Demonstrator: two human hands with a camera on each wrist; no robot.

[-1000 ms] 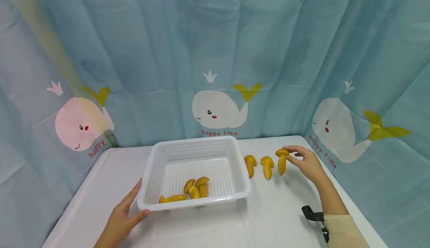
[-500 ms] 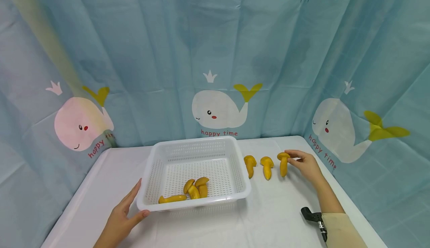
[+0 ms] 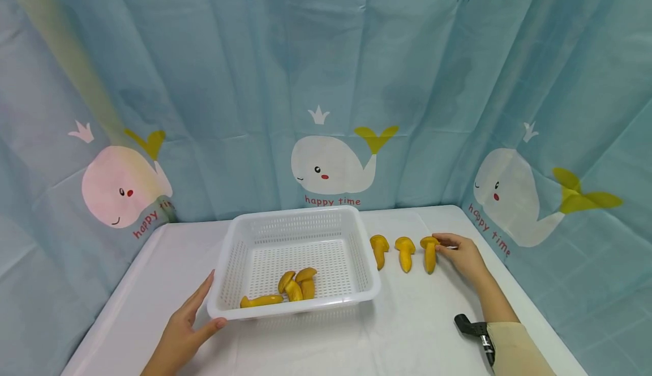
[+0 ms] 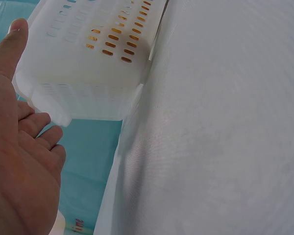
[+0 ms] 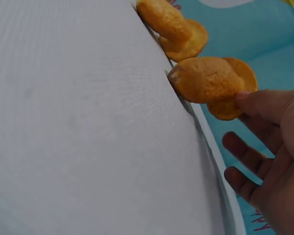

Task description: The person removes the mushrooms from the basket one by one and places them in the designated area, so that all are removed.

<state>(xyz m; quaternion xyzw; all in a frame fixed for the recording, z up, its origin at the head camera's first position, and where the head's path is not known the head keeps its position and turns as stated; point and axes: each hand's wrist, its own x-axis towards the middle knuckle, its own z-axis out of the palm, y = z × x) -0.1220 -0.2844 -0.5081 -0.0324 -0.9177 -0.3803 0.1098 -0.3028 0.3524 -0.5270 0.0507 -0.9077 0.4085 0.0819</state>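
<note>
Right-end mushroom (image 3: 430, 258): since the earlier frame it has been lowered toward the bench (image 3: 407, 330) and brought slightly nearer, with the right hand (image 3: 466, 258) carried down alongside.
Place: it is seen at the right end of a row with two loose mushrooms (image 3: 405, 256), right of the basket (image 3: 336, 301); full contact with the bench cannot be told.
Handling: probably light and fairly stiff, with a rounded stalk that might roll; hold is best taken where cap meets stalk.
Right hand: drawn into a pinch, the thumb pressed beside the cap, the lower fingers left loosely bent.
Left hand (image 3: 180, 330): spread wide at the basket's near left corner; nothing is seen gripped.
Basket: three mushrooms (image 3: 291, 287) are held along its near side.
</note>
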